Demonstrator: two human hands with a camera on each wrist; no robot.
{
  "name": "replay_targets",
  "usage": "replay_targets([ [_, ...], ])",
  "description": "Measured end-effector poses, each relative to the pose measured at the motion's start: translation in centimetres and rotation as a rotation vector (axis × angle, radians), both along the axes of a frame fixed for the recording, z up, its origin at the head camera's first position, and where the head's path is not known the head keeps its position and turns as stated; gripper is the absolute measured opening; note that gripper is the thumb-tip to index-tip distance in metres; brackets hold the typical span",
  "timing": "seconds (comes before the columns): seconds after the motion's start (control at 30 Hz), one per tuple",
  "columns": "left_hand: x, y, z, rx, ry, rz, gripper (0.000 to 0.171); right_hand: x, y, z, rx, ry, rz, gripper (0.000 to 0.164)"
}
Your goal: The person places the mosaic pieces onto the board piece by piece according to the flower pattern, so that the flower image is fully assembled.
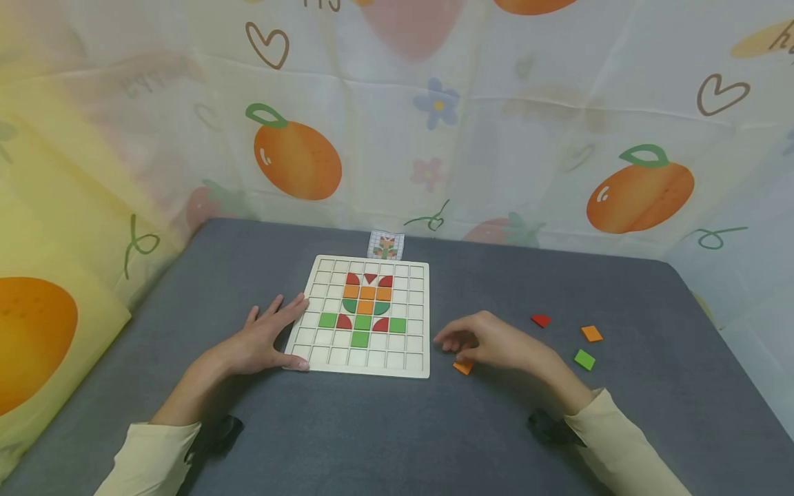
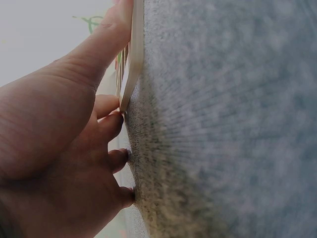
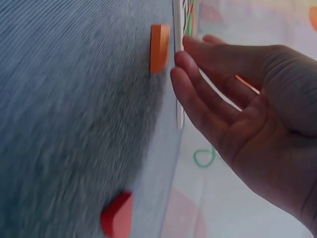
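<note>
A white gridded board (image 1: 409,351) lies on the table, bearing several red, orange and green tiles in a flower-like pattern. My left hand (image 1: 263,341) rests at its left side with fingers spread. The thumb touches the near-left corner and a fingertip meets the left edge; the left wrist view shows the thumb along the board's edge (image 2: 132,74). To the right of the board, my right hand (image 1: 490,339) hovers with loosely bent fingers and nothing visible in its grasp. Close beneath its fingertips lies an orange square tile (image 1: 462,367), flat on the table in the right wrist view.
Farther right lie a red tile (image 1: 541,321), an orange square (image 1: 592,333) and a green square (image 1: 584,359). A small printed pattern card (image 1: 386,246) is behind the board. Patterned cloth (image 1: 372,158) hangs along the back of the grey table (image 1: 372,434).
</note>
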State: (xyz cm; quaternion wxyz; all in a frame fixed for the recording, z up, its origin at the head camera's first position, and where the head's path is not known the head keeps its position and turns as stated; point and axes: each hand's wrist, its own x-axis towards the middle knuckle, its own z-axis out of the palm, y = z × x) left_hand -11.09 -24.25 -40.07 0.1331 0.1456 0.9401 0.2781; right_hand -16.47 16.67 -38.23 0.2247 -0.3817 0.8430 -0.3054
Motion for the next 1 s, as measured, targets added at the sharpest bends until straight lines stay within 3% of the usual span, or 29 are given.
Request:
replay_targets([
  [0.23, -0.1, 0.0, 0.0, 0.003, -0.015, 0.008, 0.116, -0.1, 2.1, -0.2, -0.021, -0.087, 0.027, 0.04],
  [0.57, 0.0, 0.1, 0.1, -0.001, -0.02, 0.016, 0.116, 0.2, 2.3, -1.3, -0.037, -0.03, 0.039, 0.04],
  [1.0, -0.2, 0.0, -0.1, -0.003, -0.017, 0.011, 0.116, 0.5, 2.4, -1.0, -0.031, 0.072, -0.063, 0.032],
])
